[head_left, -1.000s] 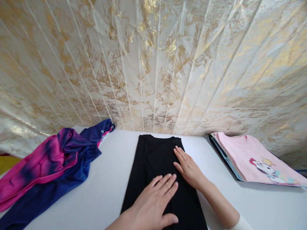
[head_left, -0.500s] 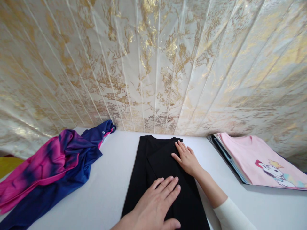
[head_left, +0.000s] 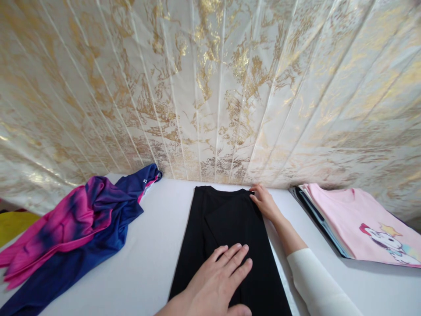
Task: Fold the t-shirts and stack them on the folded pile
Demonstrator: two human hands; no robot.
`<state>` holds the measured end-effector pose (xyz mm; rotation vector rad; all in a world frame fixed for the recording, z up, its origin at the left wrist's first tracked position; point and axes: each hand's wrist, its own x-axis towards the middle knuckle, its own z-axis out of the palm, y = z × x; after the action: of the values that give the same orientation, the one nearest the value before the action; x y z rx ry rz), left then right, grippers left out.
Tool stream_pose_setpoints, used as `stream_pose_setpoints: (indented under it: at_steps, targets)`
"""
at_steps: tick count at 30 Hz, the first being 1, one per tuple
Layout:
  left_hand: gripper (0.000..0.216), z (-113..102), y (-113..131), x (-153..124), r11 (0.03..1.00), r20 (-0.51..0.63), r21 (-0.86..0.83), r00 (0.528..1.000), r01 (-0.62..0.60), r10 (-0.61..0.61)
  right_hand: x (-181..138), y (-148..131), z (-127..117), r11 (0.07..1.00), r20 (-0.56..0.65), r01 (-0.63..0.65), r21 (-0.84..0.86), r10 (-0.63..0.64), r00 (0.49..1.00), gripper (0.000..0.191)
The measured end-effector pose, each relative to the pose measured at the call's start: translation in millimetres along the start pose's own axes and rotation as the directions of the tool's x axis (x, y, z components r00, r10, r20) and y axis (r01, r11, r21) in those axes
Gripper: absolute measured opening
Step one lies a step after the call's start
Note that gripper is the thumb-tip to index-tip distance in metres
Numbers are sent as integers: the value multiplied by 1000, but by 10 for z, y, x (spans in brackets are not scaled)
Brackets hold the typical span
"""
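Observation:
A black long-sleeved shirt (head_left: 230, 219) lies folded lengthwise on a white table, its neckline at the far end. Flat on the lower part of the shirt rests my left hand (head_left: 219, 281), fingers outstretched. My right hand (head_left: 263, 201) is at the far right corner of the shirt, by the shoulder. Its thumb lies over the black cloth and its fingers bend around the corner edge, pinching it; the fingertips are partly hidden.
At the left a crumpled pink and navy garment (head_left: 95, 219) lies on the white table (head_left: 154, 232). A stack of folded clothes topped by a pink shirt (head_left: 355, 219) sits at the right. Yellow cloth (head_left: 15, 226) shows at the far left. A gold-patterned curtain (head_left: 210, 87) hangs behind.
My right hand has moved from lying flat on the shirt's upper right to its far right corner, fingers now bent there. My left hand stays flat on the shirt. The view shifted slightly.

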<state>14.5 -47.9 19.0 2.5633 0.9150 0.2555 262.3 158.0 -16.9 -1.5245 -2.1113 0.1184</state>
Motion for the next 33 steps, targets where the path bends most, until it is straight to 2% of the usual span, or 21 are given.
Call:
stream_pose_setpoints:
  at_steps: [7,18,26,30,33]
  targets:
    - [72,10,3,8,1000,-9,-12,1000,9,-9,140,64,-16,997,7,72,-14,-72,997,13]
    - [71,0,17,-10,1000,-9,3,1000,11,-11,124,-23,-20,998,-46,48,-49,-50,998,12]
    - [84,23,8,29,999,12,0,999,37,-37,-18,-158,-136,999,-112,7,32,-3,994,33]
    - [87,31,21,6,999,-6,14,999,50,-50,-267,-363,-31,1000,-113,14,25,-11,994,43]
    - [84,-53,26,-7,997,-50,38,996,74,-72,-462,-536,113,998,-82,23,-64,-28,996,48]
